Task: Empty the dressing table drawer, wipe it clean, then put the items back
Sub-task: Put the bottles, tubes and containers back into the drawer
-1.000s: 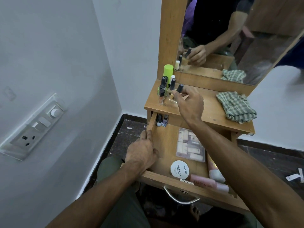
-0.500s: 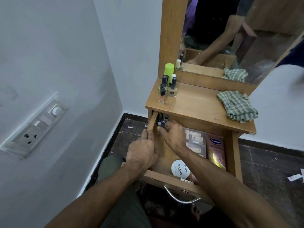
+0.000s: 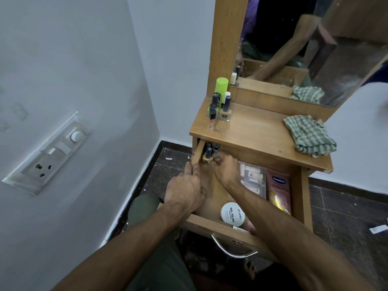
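1. Pale grey walls meet in a corner at the centre of the frame, with a switch plate [image 3: 47, 153] at the left; the wooden dressing table [image 3: 247, 133] fills the right half under a mirror [image 3: 304, 49].
2. Its drawer [image 3: 212, 224] is pulled out at lower centre, smooth laminated wood with a curved metal handle [image 3: 233, 252].
3. Nail polish bottles [image 3: 211, 151] stand in the drawer's upper left corner, partly under the tabletop. The right hand [image 3: 225, 170] reaches there, fingertips curled on them; which bottle it has I cannot tell. The left hand [image 3: 185, 191] grips the drawer's left wall.
4. These bottles look like small glass with slim dark caps: light, rigid, smooth and breakable. I judge the squat glass body the surer hold; a cap offers a narrow, slippery pinch, and neighbours may topple.
5. More bottles [image 3: 219, 108] and a lime green cylinder [image 3: 222, 86] stand at the tabletop's upper left.
6. Left in the drawer: a round white tub [image 3: 233, 213] marked nail polish, a clear flat pack [image 3: 253, 178] and a pink tube [image 3: 278, 190], soft and squeezable by the look.
7. A crumpled green checked cloth [image 3: 309, 136], limp and woven, lies at the tabletop's right, ready for wiping.
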